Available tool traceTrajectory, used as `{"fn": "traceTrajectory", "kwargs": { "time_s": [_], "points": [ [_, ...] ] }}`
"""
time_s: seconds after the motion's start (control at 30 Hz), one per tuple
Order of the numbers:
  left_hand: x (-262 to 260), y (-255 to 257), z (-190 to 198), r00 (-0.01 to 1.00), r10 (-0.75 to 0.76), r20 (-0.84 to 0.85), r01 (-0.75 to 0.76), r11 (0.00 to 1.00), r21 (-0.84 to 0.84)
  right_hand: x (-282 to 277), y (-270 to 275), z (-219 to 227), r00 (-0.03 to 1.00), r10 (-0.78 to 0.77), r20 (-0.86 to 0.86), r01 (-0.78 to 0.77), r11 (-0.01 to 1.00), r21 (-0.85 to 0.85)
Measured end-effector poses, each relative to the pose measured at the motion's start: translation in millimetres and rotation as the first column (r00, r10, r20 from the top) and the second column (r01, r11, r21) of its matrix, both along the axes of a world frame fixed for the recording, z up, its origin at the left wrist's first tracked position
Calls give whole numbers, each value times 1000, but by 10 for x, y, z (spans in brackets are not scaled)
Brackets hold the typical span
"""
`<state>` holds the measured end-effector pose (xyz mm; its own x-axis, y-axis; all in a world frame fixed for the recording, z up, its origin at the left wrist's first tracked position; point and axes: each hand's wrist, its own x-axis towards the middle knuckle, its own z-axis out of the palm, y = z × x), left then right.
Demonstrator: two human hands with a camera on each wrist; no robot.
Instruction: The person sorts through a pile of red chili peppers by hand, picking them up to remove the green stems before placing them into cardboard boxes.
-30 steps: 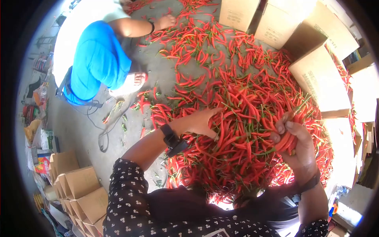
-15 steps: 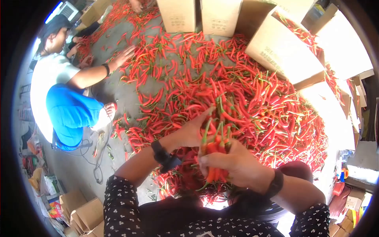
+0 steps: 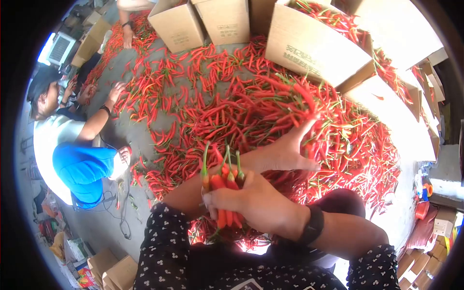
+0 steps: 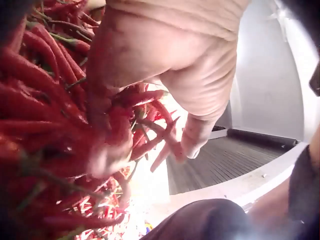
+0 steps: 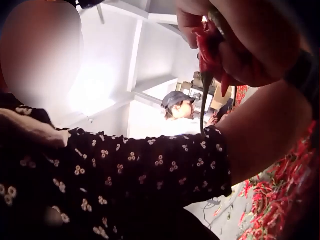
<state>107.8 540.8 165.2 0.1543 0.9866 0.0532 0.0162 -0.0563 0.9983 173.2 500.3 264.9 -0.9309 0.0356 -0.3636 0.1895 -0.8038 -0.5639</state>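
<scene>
A wide heap of red chili peppers (image 3: pixel 232 113) with green stems covers the floor before me. My left hand (image 3: pixel 285 152) reaches over the heap, thumb and forefinger spread apart. In the left wrist view, the fingers of the left hand (image 4: pixel 165 65) point down among chilies, some of which show between thumb and fingers. A small bunch of chilies (image 3: pixel 227 186), stems up, is gripped in my right hand (image 3: pixel 261 203), which crosses in front of the left forearm. The right wrist view shows the right hand (image 5: pixel 245 45) curled round the bunch, one stem hanging down.
Cardboard boxes (image 3: pixel 309 46) stand along the back and right of the heap, some filled with chilies. A person in blue shorts (image 3: pixel 79 164) squats at the left, a hand at the chilies. Another person's hand (image 3: pixel 128 37) is at the far side. Folded cartons (image 3: pixel 113 270) lie lower left.
The right hand came from the right side across to the middle with its bunch of chilies. The left hand moved rightward over the heap. The view has turned right.
</scene>
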Motion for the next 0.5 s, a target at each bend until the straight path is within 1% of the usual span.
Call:
{"fn": "traceTrajectory", "kwargs": {
  "time_s": [0.03, 0.07, 0.13, 0.17, 0.2, 0.23, 0.27, 0.3, 0.33, 0.37, 0.4, 0.43, 0.47, 0.5],
  "points": [
    [30, 73, -8, 1000, -22, -12, 23, 992, 121, 12, 36, -18, 1000, -11, 4, 11, 1000, -6],
    [31, 101, -17, 999, -33, -10, 33, 993, 116, 24, 66, -51, 1000, -25, -15, 24, 999, -27],
    [-55, 78, 152, 952, -276, -133, 287, 955, 73, 48, 109, -52, 998, -48, -32, 46, 998, -53],
    [-128, 28, 198, 956, -282, -74, 286, 958, 39, 64, 125, -14, 999, -27, -22, 26, 998, -61],
    [-249, -36, 300, 963, -249, -108, 253, 967, 26, 78, 137, 11, 1000, -4, -12, 3, 998, -69],
    [-416, -78, 195, 974, -171, -148, 186, 978, 91, 80, 130, 19, 1000, -6, -4, 6, 997, -74],
    [-608, -172, 144, 980, -10, -201, 25, 997, 73, 71, 109, 27, 1000, -22, -4, 21, 996, -89],
    [-803, -289, 85, 974, 165, -158, -179, 980, -83, 58, 92, 32, 999, -37, -4, 36, 994, -104],
    [-1068, -430, -31, 928, 270, -257, -295, 953, -65, 43, 88, 22, 999, -35, 2, 35, 994, -108],
    [-1322, -591, -70, 853, 312, -419, -403, 903, -147, 21, 87, -4, 1000, -2, 8, 3, 992, -128],
    [-1634, -834, -311, 798, 335, -502, -459, 876, -145, -6, 80, -32, 999, 33, 14, -30, 988, -149],
    [-1910, -1085, -557, 734, 354, -579, -517, 844, -139, -40, 64, -60, 999, 44, 21, -40, 987, -155],
    [-2099, -1312, -631, 731, 365, -576, -531, 835, -144, -85, 48, -94, 998, 52, 44, -43, 982, -182],
    [-2225, -1562, -680, 613, 245, -751, -556, 809, -190, -131, 29, -130, 996, 64, 68, -49, 977, -209]
  ]
}}
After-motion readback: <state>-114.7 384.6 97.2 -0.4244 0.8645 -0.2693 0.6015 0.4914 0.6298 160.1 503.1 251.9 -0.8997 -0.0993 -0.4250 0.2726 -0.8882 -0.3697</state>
